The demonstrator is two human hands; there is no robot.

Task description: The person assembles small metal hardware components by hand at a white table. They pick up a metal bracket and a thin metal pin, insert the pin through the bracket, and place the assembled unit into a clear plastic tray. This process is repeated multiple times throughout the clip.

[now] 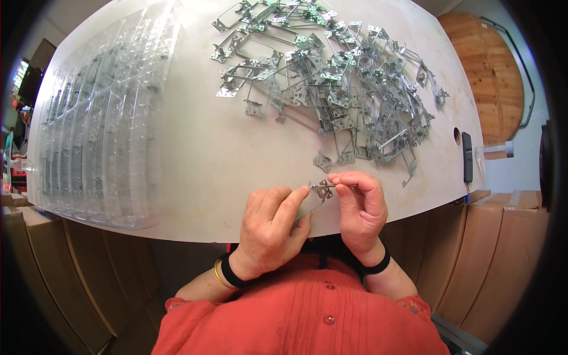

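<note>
Hands meet at lower centre of the frame, at the near edge of the pale table (195, 165): left hand (273, 228) and right hand (361, 207) both pinch one thin metal bracket (322, 191) between fingertips. Beyond, upper centre, a tangled heap of like brackets (337, 83). Left of frame, stacked clear plastic trays (100, 124). Right edge, a dark slim device (467, 157)

Trays (94, 130) left, bracket pile (337, 89) right
</note>
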